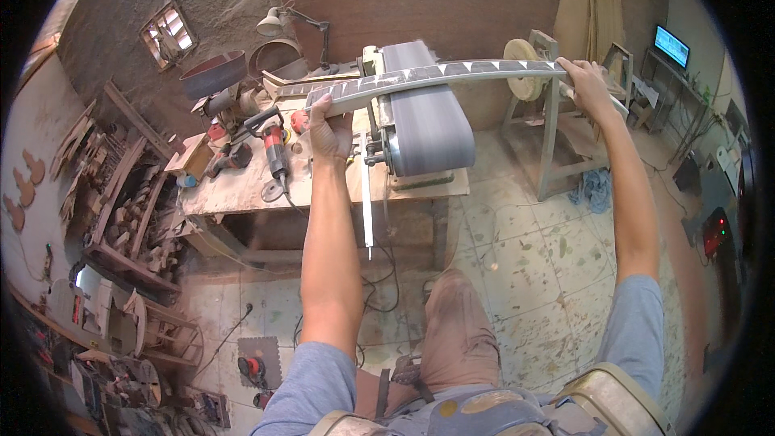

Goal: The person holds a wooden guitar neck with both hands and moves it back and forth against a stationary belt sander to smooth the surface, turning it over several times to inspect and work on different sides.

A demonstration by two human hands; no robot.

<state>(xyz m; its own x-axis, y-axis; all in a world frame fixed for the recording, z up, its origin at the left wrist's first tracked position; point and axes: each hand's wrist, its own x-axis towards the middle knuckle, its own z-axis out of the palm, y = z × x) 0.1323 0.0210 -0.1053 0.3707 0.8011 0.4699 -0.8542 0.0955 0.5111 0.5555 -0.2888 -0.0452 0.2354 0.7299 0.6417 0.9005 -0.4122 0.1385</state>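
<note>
A guitar neck point(476, 70) with a dark fretboard and pale pointed inlays is stretched between my two hands. It lies crosswise over the grey sanding belt of a belt sander point(428, 133), against the belt's upper part; the belt's surface looks smeared, as if running. My left hand point(329, 131) grips the neck's left end from below, thumb on top. At the other end, beyond the belt, my right hand point(588, 87) is closed round the neck's right end. The neck's underside where it meets the belt is hidden.
The sander stands on a wooden workbench point(234, 194) holding an angle grinder point(276, 153) and a desk lamp point(270, 24). A buffing wheel point(525, 73) on a wooden stand is at the right, with a blue cloth point(593, 190) below. Cables point(395, 282) trail near my legs.
</note>
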